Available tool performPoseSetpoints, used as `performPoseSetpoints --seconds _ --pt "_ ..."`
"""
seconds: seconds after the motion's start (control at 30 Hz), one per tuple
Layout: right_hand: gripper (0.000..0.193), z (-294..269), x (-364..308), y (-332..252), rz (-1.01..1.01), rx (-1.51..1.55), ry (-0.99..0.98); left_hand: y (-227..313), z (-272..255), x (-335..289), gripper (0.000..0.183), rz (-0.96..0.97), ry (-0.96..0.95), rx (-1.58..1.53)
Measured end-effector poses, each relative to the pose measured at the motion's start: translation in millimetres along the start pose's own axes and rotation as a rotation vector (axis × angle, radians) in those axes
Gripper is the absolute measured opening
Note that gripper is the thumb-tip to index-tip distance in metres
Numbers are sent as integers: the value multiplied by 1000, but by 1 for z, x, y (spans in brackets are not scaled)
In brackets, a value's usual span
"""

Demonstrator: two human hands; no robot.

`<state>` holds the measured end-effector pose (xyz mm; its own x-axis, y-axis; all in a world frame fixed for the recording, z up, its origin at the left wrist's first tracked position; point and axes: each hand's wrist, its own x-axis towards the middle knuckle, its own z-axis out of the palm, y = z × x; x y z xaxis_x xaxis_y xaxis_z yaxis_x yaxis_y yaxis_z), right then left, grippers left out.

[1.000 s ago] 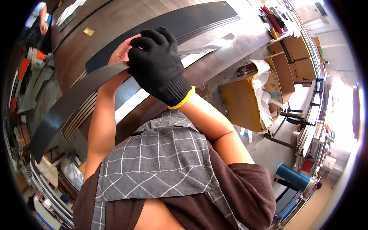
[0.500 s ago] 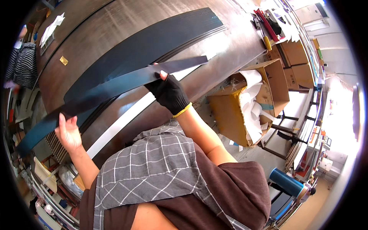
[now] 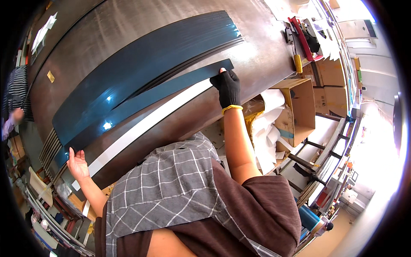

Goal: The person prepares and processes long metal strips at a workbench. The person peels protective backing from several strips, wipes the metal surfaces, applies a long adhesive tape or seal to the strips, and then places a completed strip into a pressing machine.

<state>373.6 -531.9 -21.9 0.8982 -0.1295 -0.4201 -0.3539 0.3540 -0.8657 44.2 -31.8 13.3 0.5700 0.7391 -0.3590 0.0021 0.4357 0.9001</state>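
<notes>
A long, thin dark blue strip (image 3: 171, 85) slants across the workbench, between a stack of similar dark sheets or strips (image 3: 141, 55) and a white strip (image 3: 141, 125). My right hand (image 3: 227, 88), in a black fingerless glove with a yellow cuff, is closed on the dark strip's right end, thumb on top. My bare left hand (image 3: 77, 164) pinches the strip's edge near its left end; some of its fingers stay loosely curled. The white strip runs below the dark one, its right end reaching my gloved hand.
The brown metal workbench (image 3: 265, 53) spans the far side. Right of it stand an open carton (image 3: 302, 111) with white paper scraps and stacked boxes (image 3: 329, 96). A yellow-handled roller (image 3: 298, 63) lies by the right edge. Another person in stripes (image 3: 18, 92) is at far left.
The dark strip has come down closer to the bench, alongside the stack. My right hand has moved right to the strip's end. My left hand has shifted slightly down and right.
</notes>
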Motion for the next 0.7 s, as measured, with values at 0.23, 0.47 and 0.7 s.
performPoseSetpoints --seconds 0.23,0.47,0.7 --pt "13 -26 36 -21 -82 47 86 -18 35 16 18 -32 -11 8" --pt "12 -48 89 -62 97 13 -46 -26 97 19 20 35 -14 -34" --pt "14 -58 198 -107 -82 -564 -106 -44 167 11 21 108 -73 -126"
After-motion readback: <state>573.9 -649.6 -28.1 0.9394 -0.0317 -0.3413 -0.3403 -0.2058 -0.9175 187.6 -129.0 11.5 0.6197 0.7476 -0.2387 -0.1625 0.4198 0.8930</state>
